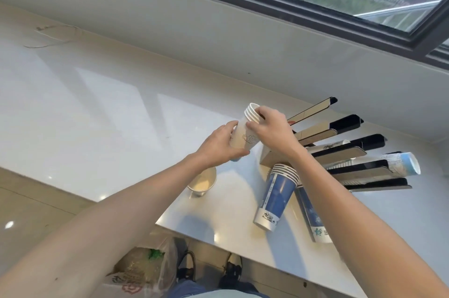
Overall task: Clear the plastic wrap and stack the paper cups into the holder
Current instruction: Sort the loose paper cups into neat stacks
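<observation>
Both hands raised above the white counter (102, 108), near its front edge. Left hand (218, 145) curled around the lower part of a short stack of white paper cups (245, 131), thumb in front at the bottom, other fingers behind. Right hand (269, 125) closed on the upper part of the same stack, fingertips at the rims. Stack tilted, mouths pointing up and away, held clear of the counter.

Just to the right, a cup holder (340, 149) with several long black-and-tan channels fanning out to the right; one channel with a wrapped sleeve of cups (403, 165) sticking out of its far end. A blue-and-white stack of cups (279, 196) lying on the counter in front of the holder, touching its base, and a second blue stack (313, 217) lying partly under it. A small pale bowl (202, 182) on the counter, below the left wrist. On the floor, a plastic bag (143, 271) beside the person's shoes.
</observation>
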